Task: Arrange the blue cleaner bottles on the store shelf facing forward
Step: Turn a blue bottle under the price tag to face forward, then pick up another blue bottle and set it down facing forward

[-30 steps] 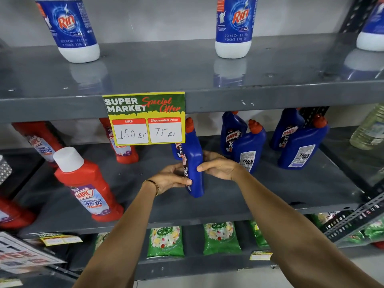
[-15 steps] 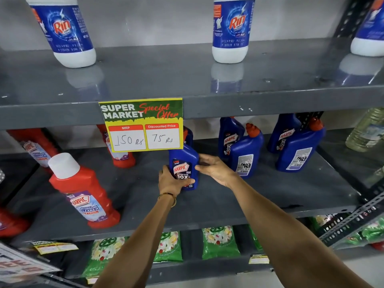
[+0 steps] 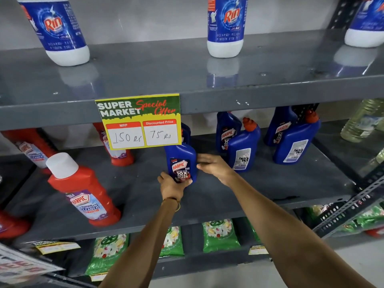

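Blue plastic showed between the two hands: a Harpic bottle [image 3: 181, 163] stood upright on the grey middle shelf [image 3: 270, 183], its front label turned toward the camera. The left hand [image 3: 171, 185] made the grip, fingers and thumb wrapped around the bottle's base from below and in front. The right hand [image 3: 214, 165] lay open just right of the bottle, fingers stretched flat toward its side; whether the fingertips touched it could not be told.

Directly above the grip hung a yellow price sign [image 3: 139, 121], covering the bottle's neck. Right of the grip, behind the open hand, stood a blue pair [image 3: 243, 148]: the front one showed its back label, the one behind it faced forward. Further right stood a second pair [image 3: 295, 140], set the same way. Left of the grip, near the shelf's front edge, stood a red bottle [image 3: 83, 192] with a white cap. Well above the grip, Rin bottles [image 3: 225, 28] stood on the top shelf.
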Tool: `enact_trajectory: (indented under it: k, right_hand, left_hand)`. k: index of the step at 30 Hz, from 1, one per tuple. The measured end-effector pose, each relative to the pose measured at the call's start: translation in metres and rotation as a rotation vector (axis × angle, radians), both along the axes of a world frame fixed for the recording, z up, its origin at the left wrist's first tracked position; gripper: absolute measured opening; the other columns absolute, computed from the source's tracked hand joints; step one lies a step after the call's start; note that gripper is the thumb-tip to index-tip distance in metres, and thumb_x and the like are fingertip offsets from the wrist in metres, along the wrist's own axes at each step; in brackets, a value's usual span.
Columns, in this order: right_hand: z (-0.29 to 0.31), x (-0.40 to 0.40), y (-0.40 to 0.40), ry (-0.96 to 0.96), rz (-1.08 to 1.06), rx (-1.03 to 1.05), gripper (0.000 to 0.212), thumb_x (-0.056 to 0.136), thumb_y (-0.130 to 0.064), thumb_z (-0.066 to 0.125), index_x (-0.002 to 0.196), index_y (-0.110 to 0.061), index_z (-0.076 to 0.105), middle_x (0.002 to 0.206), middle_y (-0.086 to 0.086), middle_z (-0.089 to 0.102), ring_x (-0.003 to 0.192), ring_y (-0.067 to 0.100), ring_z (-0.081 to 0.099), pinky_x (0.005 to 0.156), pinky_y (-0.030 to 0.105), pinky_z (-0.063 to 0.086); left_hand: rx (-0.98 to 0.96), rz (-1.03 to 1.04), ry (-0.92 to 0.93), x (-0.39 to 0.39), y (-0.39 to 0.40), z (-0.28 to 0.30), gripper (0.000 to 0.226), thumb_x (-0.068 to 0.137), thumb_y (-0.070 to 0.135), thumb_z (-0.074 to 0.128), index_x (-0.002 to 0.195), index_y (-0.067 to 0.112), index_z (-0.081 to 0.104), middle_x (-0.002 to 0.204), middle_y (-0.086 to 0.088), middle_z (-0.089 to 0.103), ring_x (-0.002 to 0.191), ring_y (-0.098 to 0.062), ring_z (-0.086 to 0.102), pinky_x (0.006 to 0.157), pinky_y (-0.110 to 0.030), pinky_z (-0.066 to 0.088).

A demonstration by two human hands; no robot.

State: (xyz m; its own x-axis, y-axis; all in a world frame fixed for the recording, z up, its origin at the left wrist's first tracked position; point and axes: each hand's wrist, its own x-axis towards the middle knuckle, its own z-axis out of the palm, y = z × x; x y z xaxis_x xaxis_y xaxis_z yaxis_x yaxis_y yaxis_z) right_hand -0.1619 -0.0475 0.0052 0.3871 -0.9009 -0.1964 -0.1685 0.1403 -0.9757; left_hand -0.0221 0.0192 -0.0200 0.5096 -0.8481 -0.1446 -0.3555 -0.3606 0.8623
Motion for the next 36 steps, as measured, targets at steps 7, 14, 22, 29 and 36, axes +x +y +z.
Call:
enact_trajectory:
  k: [7,14,22,29,36]
  right_hand:
    - [-0.018,-0.027,0.022,0.085,-0.315,0.017,0.042,0.084,-0.004,0.062,0.126,-0.002,0.053,0.131,0.017,0.058,0.112,0.021,0.056,0.077,0.018,0.045]
    - [-0.027,-0.078,0.041,0.06,-0.482,0.061,0.042,0.082,-0.004,0.066,0.123,-0.003,0.058,0.126,0.018,0.061,0.111,0.024,0.059,0.074,0.021,0.049]
    - [-0.015,-0.143,0.024,0.137,-0.462,0.066,0.053,0.076,-0.006,0.072,0.126,-0.004,0.054,0.128,0.016,0.06,0.116,0.027,0.058,0.1,0.036,0.045]
    - [0.003,-0.168,-0.025,0.256,-0.286,-0.024,0.067,0.071,-0.002,0.074,0.132,-0.001,0.045,0.131,0.02,0.055,0.117,0.031,0.056,0.1,0.04,0.046]
    - [0.007,-0.165,-0.049,0.274,-0.113,-0.073,0.064,0.068,0.001,0.075,0.126,-0.003,0.047,0.124,0.016,0.059,0.112,0.027,0.057,0.088,0.033,0.048]
  left_hand:
    - [-0.045,0.027,-0.05,-0.024,0.025,-0.006,0.076,0.066,0.019,0.082,0.123,-0.007,0.04,0.13,-0.025,0.043,0.111,-0.044,0.052,0.089,-0.049,0.047]
    - [-0.079,-0.093,-0.082,-0.067,0.033,-0.01,0.071,0.07,0.021,0.079,0.125,-0.004,0.041,0.13,-0.024,0.042,0.113,-0.043,0.049,0.094,-0.049,0.046]
    - [-0.013,-0.229,-0.086,-0.116,-0.008,-0.001,0.072,0.076,0.027,0.074,0.135,0.002,0.04,0.139,-0.02,0.038,0.122,-0.037,0.047,0.101,-0.044,0.042]
    - [0.013,-0.34,-0.016,-0.133,-0.064,0.016,0.081,0.065,0.018,0.082,0.133,0.002,0.042,0.139,-0.016,0.049,0.13,-0.033,0.044,0.106,-0.041,0.04]
    - [0.006,-0.341,-0.014,-0.144,-0.083,0.025,0.071,0.061,0.0,0.082,0.124,0.0,0.049,0.128,-0.018,0.059,0.117,-0.031,0.056,0.101,-0.041,0.046]
